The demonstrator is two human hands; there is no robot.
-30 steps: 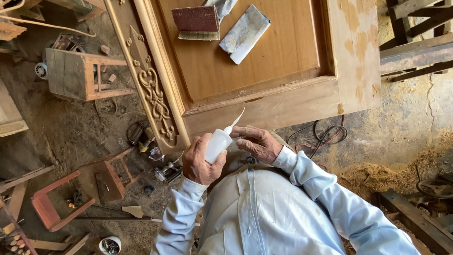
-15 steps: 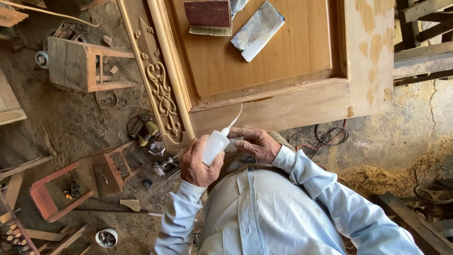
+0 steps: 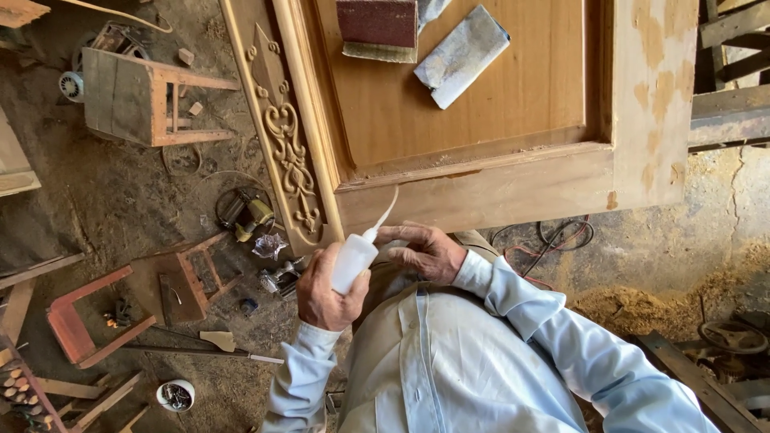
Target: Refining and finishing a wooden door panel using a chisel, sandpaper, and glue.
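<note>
**Two hands on one squeeze bottle at the door's lower rail**

Two hands meet close to the body. The left hand (image 3: 327, 287) is wrapped around a white squeeze bottle (image 3: 354, 261), fingers closed on its body, while the right hand (image 3: 425, 250) rests its curled fingers just beside the bottle's neck; whether they actually grip the cap is hard to tell. The bottle's long thin nozzle (image 3: 387, 213) curves upward and its tip reaches the seam where the panel meets the lower rail of the wooden door (image 3: 497, 188).

Against the pictures from a second ago, the hands and bottle keep nearly the same pose; only the view has drifted a little, so the nozzle has stayed aimed at that same seam rather than travelling along it.

Farther out, on the door's panel, lie a sanding block (image 3: 378, 28) with dark red paper and a grey folded sheet of abrasive (image 3: 462, 54), well apart from the hands. To the left runs a carved decorative strip (image 3: 289, 152). Beyond it, on the dusty floor (image 3: 104, 200), stand a small wooden stool (image 3: 144, 96) and scattered offcuts.
</note>
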